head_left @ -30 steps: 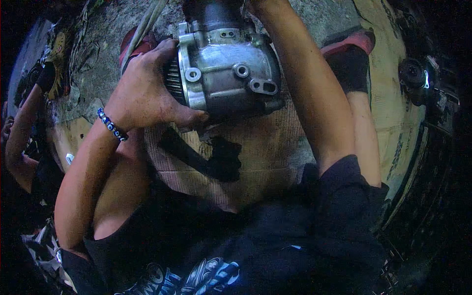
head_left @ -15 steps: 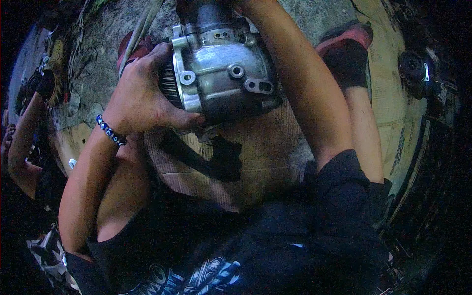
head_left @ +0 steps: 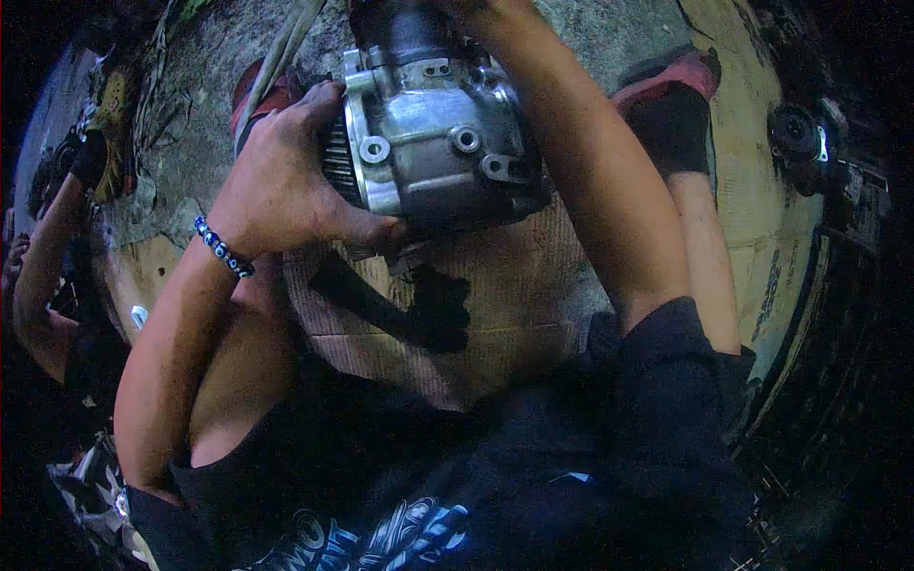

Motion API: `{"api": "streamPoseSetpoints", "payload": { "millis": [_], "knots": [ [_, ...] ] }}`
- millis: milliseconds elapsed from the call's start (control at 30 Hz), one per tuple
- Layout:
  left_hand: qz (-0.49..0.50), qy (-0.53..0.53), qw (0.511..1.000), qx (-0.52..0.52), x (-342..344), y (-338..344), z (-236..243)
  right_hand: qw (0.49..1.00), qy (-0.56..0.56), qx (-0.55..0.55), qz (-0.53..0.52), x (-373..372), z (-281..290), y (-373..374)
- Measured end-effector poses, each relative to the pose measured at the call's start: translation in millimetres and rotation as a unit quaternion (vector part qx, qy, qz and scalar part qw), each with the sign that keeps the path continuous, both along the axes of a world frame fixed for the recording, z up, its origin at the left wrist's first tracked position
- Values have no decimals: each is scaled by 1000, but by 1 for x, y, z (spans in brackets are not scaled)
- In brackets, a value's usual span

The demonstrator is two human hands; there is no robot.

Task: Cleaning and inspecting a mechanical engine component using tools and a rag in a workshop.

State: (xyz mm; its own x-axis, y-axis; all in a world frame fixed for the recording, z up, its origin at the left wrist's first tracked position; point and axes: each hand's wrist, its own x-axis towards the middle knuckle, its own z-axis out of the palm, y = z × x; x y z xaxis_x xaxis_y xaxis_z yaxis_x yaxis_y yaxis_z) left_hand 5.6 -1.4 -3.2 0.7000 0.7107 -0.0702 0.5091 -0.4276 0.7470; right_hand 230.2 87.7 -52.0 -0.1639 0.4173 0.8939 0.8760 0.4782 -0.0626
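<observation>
My left hand [head_left: 286,176] — thumb and fingers spread wide — grips the cast-metal housing [head_left: 443,119] by its ribbed end [head_left: 339,162], over cardboard [head_left: 519,295], between my red shoes [head_left: 684,78]. Right hand [head_left: 470,8] mostly out of frame; cannot tell its grip.

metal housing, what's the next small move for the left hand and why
Probably steady the metal housing with the left hand: it wraps the toothed end, thumb against the flange, while the right hand, mostly cut off at the top edge, is up near the dark cylinder.
</observation>
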Motion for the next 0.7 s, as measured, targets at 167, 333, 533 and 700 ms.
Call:
{"api": "streamPoseSetpoints", "payload": {
  "millis": [167,333,533,700],
  "knots": [
    [-14,17,999,24,0,2,3,934,258,-219,111,-12,17,-24],
    [3,45,999,18,-6,3,4,906,263,-247,223,-38,35,-57],
    [-28,9,1000,-1,1,2,6,920,190,-256,228,-41,19,-60],
    [-11,21,1000,-16,-3,3,5,954,156,-242,81,-15,53,-93]
  ]
}}
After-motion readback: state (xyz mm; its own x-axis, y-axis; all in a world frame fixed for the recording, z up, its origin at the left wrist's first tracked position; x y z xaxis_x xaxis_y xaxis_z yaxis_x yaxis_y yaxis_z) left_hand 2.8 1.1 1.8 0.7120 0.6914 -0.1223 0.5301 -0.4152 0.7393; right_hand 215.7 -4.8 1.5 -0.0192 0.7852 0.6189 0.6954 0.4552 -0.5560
